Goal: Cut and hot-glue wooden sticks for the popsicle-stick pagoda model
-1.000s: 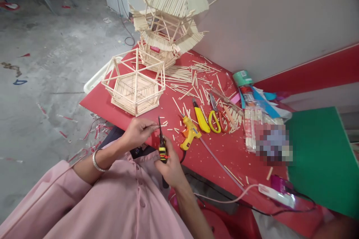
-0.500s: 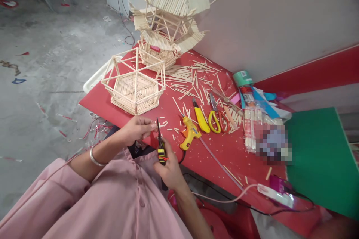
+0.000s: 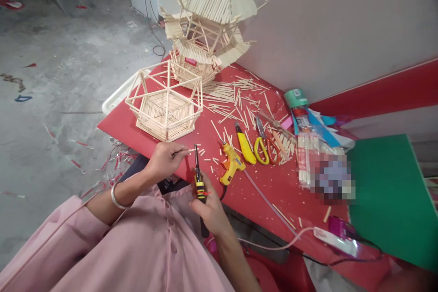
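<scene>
My left hand pinches a short thin wooden stick above the table's front edge. The stick's tip reaches the dark jaws of the pliers, which have yellow-and-black handles. Wrapped round those handles is my right hand. Just beyond my hands stands an open hexagonal stick frame with a floor of laid sticks. A yellow glue gun lies to the right of the pliers, and small cut stick pieces are scattered between them.
On the red table, a tiered stick pagoda stands at the back. Many loose sticks lie before it. A yellow cutter knife, scissors, a green-lidded container and a green board are to the right.
My left hand has turned slightly, and the stick now shows between its fingers and the pliers. The pliers have shifted slightly right in view.
</scene>
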`<state>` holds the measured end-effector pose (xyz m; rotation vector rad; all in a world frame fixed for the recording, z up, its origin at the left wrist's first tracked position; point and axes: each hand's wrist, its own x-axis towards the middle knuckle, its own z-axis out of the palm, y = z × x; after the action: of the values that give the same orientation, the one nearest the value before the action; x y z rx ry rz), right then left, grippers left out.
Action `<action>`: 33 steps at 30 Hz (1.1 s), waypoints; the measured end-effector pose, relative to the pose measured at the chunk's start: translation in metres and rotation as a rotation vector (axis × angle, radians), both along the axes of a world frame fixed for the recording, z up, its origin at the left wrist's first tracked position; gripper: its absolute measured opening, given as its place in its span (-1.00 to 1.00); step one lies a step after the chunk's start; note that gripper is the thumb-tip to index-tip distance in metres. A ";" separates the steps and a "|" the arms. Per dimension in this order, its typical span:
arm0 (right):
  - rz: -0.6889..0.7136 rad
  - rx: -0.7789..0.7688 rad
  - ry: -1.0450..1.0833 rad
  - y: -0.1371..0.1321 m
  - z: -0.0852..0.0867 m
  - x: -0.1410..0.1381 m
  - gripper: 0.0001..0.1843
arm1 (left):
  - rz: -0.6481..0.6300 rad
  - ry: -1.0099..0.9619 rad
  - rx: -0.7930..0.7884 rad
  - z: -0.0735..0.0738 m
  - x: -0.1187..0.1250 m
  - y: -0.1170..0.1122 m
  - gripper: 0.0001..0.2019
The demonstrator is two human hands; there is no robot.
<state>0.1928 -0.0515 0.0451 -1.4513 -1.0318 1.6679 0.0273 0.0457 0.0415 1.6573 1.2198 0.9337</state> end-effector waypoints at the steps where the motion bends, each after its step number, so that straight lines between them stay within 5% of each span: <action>1: -0.005 -0.002 -0.014 -0.001 0.000 0.000 -0.33 | 0.007 0.031 0.066 0.000 0.000 0.000 -0.71; 4: -0.015 -0.053 0.074 -0.004 0.000 -0.001 -0.39 | -0.003 0.037 0.143 -0.002 0.000 -0.002 -0.72; 10: -0.109 -0.350 0.715 -0.003 0.009 0.001 -0.34 | 0.041 -0.074 -0.051 -0.018 0.003 0.004 -0.74; 15: -0.264 -0.424 0.752 0.013 0.008 0.003 -0.35 | 0.107 0.377 0.216 -0.030 0.022 0.020 -0.88; 17: -0.288 -0.455 0.804 0.018 0.005 0.004 -0.38 | 0.121 0.507 0.262 -0.031 0.028 0.024 -0.75; 23: -0.192 -0.488 0.888 0.007 0.001 0.011 -0.36 | 0.147 0.559 0.273 -0.040 0.017 0.017 -0.75; 28: -0.164 -0.225 0.477 -0.013 0.023 0.029 -0.35 | 0.136 0.445 0.398 -0.054 0.001 0.007 -0.76; 33: -0.271 0.132 -0.514 0.005 0.046 0.085 -0.14 | 0.110 0.414 0.440 -0.053 0.003 0.005 -0.76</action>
<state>0.2781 -0.0465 0.0911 -1.8835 -1.1245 1.0370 0.0307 0.0506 -0.0120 2.2328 1.4630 1.0086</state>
